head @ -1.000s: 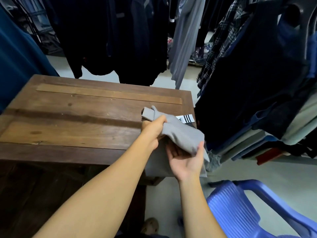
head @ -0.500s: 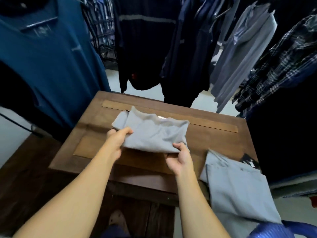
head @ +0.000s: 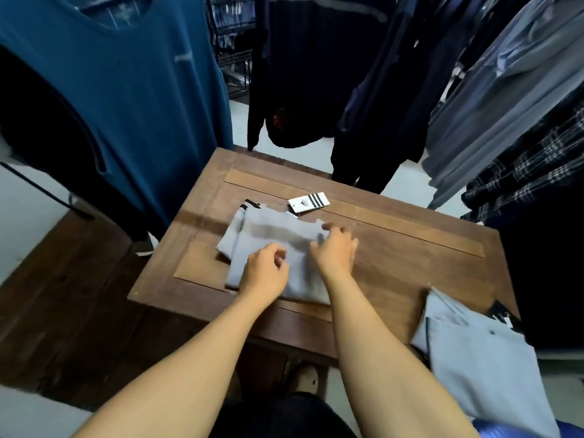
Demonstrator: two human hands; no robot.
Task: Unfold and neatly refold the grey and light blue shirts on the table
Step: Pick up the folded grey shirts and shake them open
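Grey shirt (head: pixel 268 245) lies folded, flat on the table (head: pixel 410 248), left of centre, collar end away from the person. A narrower fold sticks out along its left side. A white tag (head: pixel 308 202) with black stripes rests on the wood just beyond the collar.

Left hand (head: pixel 267 273) sits on the near half of the shirt, knuckles up. Fingers curled in, thumb against forefinger. Cannot tell whether any cloth is pinched between them.

Right hand (head: pixel 335 251) is at the shirt's right edge, toward the far corner. Fingers spread and only lightly bent (blurred, so detail is poor), tips touching the fabric edge; no gathered cloth shows in it.

Light blue shirt (head: pixel 474 352) is folded at the near right corner of the table, well apart from the grey one. Much of it hangs over the near edge. A black tag (head: pixel 502 314) lies at its right side.

Surroundings: hanging clothes on all far sides. Teal tank top (head: pixel 126 90) at left, dark garments in the middle, grey top (head: pixel 505 90) and plaid shirt (head: pixel 521 172) at right. Dark wood floor (head: pixel 63 295) left of the table.
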